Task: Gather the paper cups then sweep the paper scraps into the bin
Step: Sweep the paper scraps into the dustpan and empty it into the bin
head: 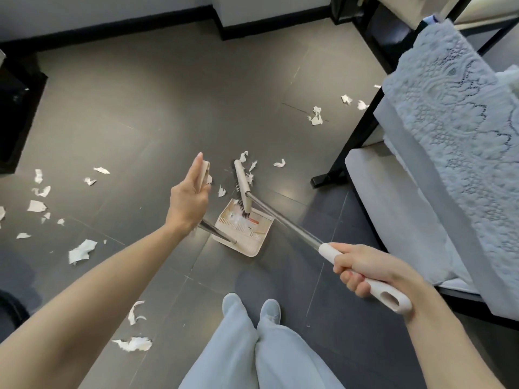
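Floor point(140, 122): dark grey tiles, thin pale joints, black skirting point(112, 26) under a white wall at the far side. Right: black-framed seat point(351, 141) with pale cushions and a lace cover point(449, 113). Paper scraps point(39, 206) lie strewn at left, more near the seat leg, a few by the person's feet. Beige dustpan point(254, 244) sits on the tiles mid-floor, white scraps in it. Broom head point(243, 181) stands over the pan's mouth, bristles touching the scraps there. Right hand point(362, 272) grips the broom's pale handle, fingers curled round it. Left hand point(191, 192) is at the top of the dustpan's upright handle, fingers nearly straight and together along it; thumb hidden, so cannot tell whether it clasps.
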Tool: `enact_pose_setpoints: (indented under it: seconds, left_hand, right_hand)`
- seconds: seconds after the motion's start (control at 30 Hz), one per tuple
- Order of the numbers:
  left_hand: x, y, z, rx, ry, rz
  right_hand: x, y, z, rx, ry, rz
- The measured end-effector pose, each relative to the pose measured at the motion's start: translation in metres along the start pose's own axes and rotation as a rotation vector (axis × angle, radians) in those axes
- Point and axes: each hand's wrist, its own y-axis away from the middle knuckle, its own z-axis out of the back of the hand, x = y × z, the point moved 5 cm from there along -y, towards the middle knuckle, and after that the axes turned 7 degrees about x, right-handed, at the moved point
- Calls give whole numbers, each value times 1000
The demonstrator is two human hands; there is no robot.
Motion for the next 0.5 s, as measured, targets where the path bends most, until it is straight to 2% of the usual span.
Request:
enact_pose_setpoints:
  seconds: [0.23, 0.5]
  left_hand:
    - [12, 0, 36, -60, 35, 40]
    - [29, -19, 63, -161, -15, 126]
  right_hand:
    - [64, -13, -11, -140, 21, 108]
    - [147, -86, 32, -396, 313, 139]
